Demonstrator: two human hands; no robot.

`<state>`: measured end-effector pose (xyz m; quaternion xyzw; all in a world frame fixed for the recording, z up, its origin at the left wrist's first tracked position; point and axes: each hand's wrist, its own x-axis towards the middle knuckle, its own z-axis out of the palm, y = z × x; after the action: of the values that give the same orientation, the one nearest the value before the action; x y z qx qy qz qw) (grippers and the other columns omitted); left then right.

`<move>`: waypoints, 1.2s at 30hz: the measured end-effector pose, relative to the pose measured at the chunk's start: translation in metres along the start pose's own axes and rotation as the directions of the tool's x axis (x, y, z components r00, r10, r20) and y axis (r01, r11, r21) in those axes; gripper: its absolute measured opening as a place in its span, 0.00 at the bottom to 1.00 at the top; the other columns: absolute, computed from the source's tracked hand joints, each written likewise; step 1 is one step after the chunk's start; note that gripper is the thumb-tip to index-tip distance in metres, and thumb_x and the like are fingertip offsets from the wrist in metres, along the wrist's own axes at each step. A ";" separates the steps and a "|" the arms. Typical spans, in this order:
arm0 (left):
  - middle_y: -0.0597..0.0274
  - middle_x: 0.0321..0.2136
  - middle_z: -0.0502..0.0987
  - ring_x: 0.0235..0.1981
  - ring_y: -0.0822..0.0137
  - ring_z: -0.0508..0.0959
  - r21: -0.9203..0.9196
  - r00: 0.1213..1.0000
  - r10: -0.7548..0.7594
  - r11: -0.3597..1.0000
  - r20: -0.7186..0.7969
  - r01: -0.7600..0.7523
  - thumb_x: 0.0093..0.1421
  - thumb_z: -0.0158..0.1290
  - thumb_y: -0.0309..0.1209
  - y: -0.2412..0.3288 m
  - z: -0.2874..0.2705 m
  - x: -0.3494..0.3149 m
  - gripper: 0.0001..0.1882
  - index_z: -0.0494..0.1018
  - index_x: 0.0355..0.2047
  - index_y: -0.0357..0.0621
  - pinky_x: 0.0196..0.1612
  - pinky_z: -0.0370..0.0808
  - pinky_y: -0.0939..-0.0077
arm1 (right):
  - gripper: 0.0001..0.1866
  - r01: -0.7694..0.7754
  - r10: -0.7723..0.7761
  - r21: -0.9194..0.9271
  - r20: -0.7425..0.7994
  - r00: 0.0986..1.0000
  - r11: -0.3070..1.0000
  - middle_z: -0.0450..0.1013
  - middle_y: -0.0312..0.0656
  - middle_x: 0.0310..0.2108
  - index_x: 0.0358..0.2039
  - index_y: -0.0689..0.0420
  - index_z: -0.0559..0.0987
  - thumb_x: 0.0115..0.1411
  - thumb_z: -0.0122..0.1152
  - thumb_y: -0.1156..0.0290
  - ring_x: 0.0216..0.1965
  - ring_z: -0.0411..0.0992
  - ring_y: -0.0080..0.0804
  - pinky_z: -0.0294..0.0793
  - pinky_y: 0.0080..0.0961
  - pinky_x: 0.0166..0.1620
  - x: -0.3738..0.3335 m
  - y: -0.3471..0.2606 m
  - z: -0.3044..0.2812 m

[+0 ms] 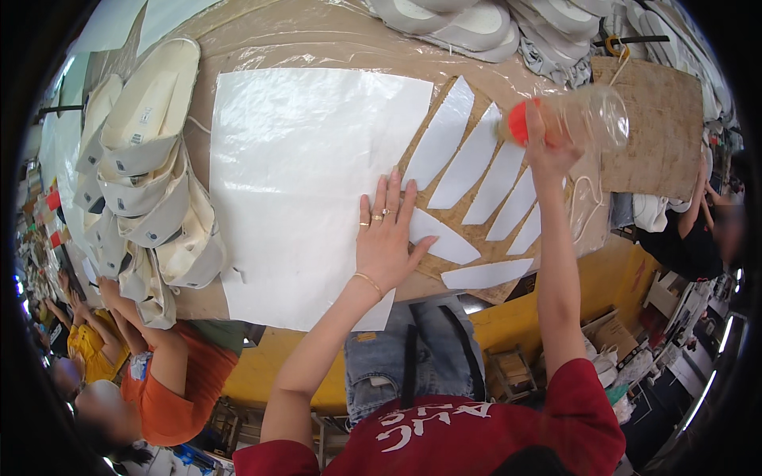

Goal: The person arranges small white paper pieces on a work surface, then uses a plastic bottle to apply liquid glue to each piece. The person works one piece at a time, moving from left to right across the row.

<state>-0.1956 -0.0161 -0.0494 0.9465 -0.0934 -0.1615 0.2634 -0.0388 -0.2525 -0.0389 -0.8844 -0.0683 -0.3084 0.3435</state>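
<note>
My left hand (386,230) lies flat with its fingers spread, pressing on the right edge of a large glossy white sheet (294,166). Its thumb reaches over one of several white cut pieces (448,238) laid out on a brown board (435,193). My right hand (553,151) is wrapped round a clear plastic bottle (607,115) with a red cap (520,121). The bottle is tipped on its side above the upper ends of the white strips (476,155), its cap pointing left. Motion blurs the tip beyond the cap, so its shape cannot be made out.
Cream shoes (151,103) are stacked along the table's left side. White soles (468,28) are piled at the far edge. A brown board (651,127) lies at the right, near a white cord (586,208). A person in orange (186,389) works at the left, and others sit further off.
</note>
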 end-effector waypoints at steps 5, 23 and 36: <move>0.44 0.70 0.42 0.71 0.46 0.41 -0.047 1.000 0.009 0.999 0.003 -0.009 0.58 0.52 0.54 -0.002 -0.001 -0.001 0.48 0.47 0.69 0.41 0.68 0.42 0.46 | 0.14 -0.185 0.194 0.227 -0.020 0.981 0.956 0.77 0.43 0.30 0.30 0.60 0.81 0.50 0.73 0.62 0.30 0.75 0.39 0.74 0.34 0.40 -0.012 -0.004 0.003; 0.47 0.70 0.42 0.71 0.44 0.38 0.031 1.000 0.001 1.000 -0.028 0.000 0.53 0.55 0.61 -0.029 -0.007 -0.012 0.52 0.49 0.69 0.47 0.67 0.33 0.38 | 0.19 0.269 -0.198 -0.206 0.312 0.929 0.941 0.71 0.42 0.41 0.46 0.55 0.74 0.58 0.64 0.61 0.36 0.71 0.40 0.69 0.41 0.48 -0.065 -0.042 -0.019; 0.47 0.71 0.40 0.71 0.45 0.36 0.048 0.999 -0.001 0.999 -0.035 0.003 0.53 0.53 0.63 -0.028 -0.002 -0.007 0.53 0.48 0.69 0.46 0.66 0.30 0.39 | 0.18 -0.063 0.076 0.072 -0.200 0.977 0.995 0.78 0.41 0.32 0.33 0.61 0.81 0.53 0.72 0.58 0.34 0.75 0.33 0.71 0.35 0.51 0.010 0.001 0.036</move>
<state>-0.1991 0.0099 -0.0609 0.9554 -0.0918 -0.1428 0.2419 -0.0122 -0.2304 -0.0541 -0.8386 -0.0120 -0.3822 0.3879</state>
